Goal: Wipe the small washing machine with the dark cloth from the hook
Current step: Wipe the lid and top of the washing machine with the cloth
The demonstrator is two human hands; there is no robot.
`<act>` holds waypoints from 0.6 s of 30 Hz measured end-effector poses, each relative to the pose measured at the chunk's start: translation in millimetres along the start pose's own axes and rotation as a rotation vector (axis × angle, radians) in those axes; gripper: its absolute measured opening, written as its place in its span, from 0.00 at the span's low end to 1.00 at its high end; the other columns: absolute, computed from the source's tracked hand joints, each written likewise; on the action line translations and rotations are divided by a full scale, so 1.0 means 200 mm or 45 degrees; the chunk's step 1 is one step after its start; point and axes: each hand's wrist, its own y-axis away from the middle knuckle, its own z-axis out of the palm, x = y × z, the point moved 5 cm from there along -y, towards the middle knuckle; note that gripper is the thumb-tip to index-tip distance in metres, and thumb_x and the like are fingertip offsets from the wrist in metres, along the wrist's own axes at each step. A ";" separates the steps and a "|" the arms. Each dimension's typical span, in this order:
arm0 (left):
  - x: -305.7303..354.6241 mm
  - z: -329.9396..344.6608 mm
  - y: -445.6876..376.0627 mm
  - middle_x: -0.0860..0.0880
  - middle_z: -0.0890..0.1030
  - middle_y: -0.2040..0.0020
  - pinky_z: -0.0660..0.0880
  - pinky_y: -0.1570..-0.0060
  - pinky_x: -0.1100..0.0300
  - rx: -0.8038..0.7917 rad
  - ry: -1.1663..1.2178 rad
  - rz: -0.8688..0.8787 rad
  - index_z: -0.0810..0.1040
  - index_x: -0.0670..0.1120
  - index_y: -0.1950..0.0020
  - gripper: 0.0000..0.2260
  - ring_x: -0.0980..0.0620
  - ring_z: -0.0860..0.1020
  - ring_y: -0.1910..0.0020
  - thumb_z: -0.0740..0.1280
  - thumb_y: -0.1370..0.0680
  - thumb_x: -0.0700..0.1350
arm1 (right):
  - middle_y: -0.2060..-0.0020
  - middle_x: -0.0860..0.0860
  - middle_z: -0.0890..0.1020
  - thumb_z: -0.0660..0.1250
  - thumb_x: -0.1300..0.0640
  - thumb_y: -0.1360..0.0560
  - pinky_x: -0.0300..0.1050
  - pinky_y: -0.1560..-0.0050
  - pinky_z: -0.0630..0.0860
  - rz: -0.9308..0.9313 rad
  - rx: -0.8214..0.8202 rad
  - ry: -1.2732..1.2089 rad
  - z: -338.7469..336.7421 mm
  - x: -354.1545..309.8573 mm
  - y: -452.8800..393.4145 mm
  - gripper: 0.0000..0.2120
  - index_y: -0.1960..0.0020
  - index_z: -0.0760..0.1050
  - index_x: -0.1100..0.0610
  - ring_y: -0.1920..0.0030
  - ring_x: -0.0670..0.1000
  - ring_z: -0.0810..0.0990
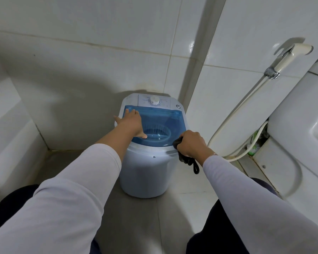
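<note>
A small white washing machine with a see-through blue lid stands on the floor in the corner. A white dial sits on its back panel. My left hand lies flat on the left part of the lid, fingers spread, holding nothing. My right hand is closed on a dark cloth at the machine's front right rim. The cloth touches the rim and its loose end hangs down beside the body.
White tiled walls close in behind and on the left. A bidet sprayer with its hose hangs on the right wall. A white toilet stands at the right. My knees are low in view on both sides of the grey floor.
</note>
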 end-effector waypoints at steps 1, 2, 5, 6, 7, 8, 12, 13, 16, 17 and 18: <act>0.00 0.00 0.00 0.48 0.46 0.21 0.47 0.29 0.34 0.008 -0.009 0.008 0.44 0.42 0.22 0.49 0.46 0.41 0.22 0.71 0.30 0.59 | 0.49 0.60 0.80 0.61 0.59 0.26 0.44 0.58 0.71 -0.010 -0.005 0.008 0.01 -0.02 0.00 0.12 0.45 0.75 0.61 0.58 0.56 0.73; 0.01 -0.01 0.00 0.48 0.47 0.21 0.47 0.29 0.34 0.017 -0.012 0.016 0.44 0.42 0.22 0.49 0.46 0.41 0.22 0.72 0.30 0.58 | 0.49 0.59 0.80 0.61 0.59 0.26 0.44 0.58 0.70 -0.023 -0.009 0.022 0.02 -0.04 0.01 0.12 0.45 0.75 0.61 0.58 0.55 0.73; 0.01 -0.01 -0.01 0.47 0.49 0.21 0.49 0.29 0.34 0.040 0.000 0.032 0.46 0.42 0.22 0.48 0.46 0.43 0.22 0.72 0.30 0.58 | 0.49 0.59 0.80 0.61 0.58 0.26 0.44 0.58 0.70 -0.062 -0.022 0.060 0.06 -0.10 0.01 0.12 0.45 0.74 0.61 0.58 0.55 0.72; 0.01 -0.01 -0.01 0.47 0.49 0.21 0.49 0.29 0.34 0.045 0.007 0.035 0.47 0.42 0.22 0.48 0.46 0.44 0.22 0.72 0.30 0.58 | 0.49 0.59 0.80 0.61 0.58 0.26 0.44 0.58 0.70 -0.077 -0.025 0.069 0.06 -0.13 0.01 0.11 0.46 0.74 0.61 0.58 0.55 0.73; 0.00 -0.01 -0.01 0.47 0.49 0.21 0.49 0.28 0.34 0.049 0.016 0.036 0.47 0.43 0.22 0.48 0.46 0.44 0.22 0.72 0.30 0.58 | 0.49 0.59 0.80 0.62 0.58 0.26 0.44 0.58 0.70 -0.092 -0.029 0.078 0.07 -0.15 0.01 0.11 0.46 0.74 0.61 0.58 0.55 0.73; 0.00 -0.01 -0.01 0.47 0.49 0.21 0.49 0.28 0.34 0.051 0.026 0.034 0.47 0.43 0.22 0.49 0.46 0.44 0.22 0.72 0.30 0.58 | 0.50 0.58 0.80 0.62 0.58 0.26 0.44 0.58 0.70 -0.115 -0.029 0.092 0.08 -0.18 0.02 0.11 0.46 0.74 0.61 0.58 0.55 0.73; -0.02 0.00 -0.02 0.48 0.47 0.21 0.49 0.28 0.34 0.045 0.054 0.016 0.45 0.43 0.22 0.50 0.47 0.43 0.22 0.72 0.31 0.60 | 0.50 0.58 0.81 0.63 0.56 0.26 0.44 0.58 0.71 -0.211 -0.011 0.132 0.13 -0.31 0.03 0.11 0.46 0.74 0.61 0.58 0.54 0.73; -0.02 0.00 -0.02 0.48 0.47 0.21 0.49 0.28 0.34 0.049 0.063 0.016 0.45 0.43 0.22 0.51 0.47 0.43 0.22 0.72 0.31 0.60 | 0.50 0.58 0.81 0.63 0.56 0.26 0.45 0.57 0.73 -0.231 -0.006 0.134 0.15 -0.33 0.02 0.11 0.46 0.75 0.61 0.58 0.54 0.74; -0.03 0.00 -0.02 0.48 0.50 0.21 0.52 0.28 0.35 0.089 0.124 0.008 0.47 0.42 0.22 0.52 0.46 0.47 0.22 0.73 0.33 0.61 | 0.50 0.58 0.81 0.64 0.55 0.25 0.47 0.50 0.77 -0.292 -0.003 0.130 0.18 -0.40 0.02 0.12 0.44 0.75 0.60 0.56 0.54 0.76; -0.04 0.00 -0.02 0.47 0.53 0.22 0.54 0.28 0.36 0.102 0.158 0.001 0.48 0.42 0.23 0.52 0.46 0.49 0.22 0.74 0.34 0.61 | 0.50 0.57 0.81 0.64 0.55 0.25 0.47 0.49 0.77 -0.308 -0.011 0.118 0.19 -0.41 0.01 0.13 0.44 0.75 0.60 0.55 0.54 0.77; -0.05 0.01 -0.03 0.47 0.55 0.23 0.55 0.29 0.36 0.113 0.201 -0.006 0.50 0.43 0.23 0.51 0.46 0.52 0.23 0.74 0.34 0.61 | 0.49 0.57 0.81 0.64 0.55 0.25 0.47 0.48 0.77 -0.326 -0.028 0.101 0.19 -0.42 0.01 0.13 0.43 0.75 0.60 0.55 0.53 0.77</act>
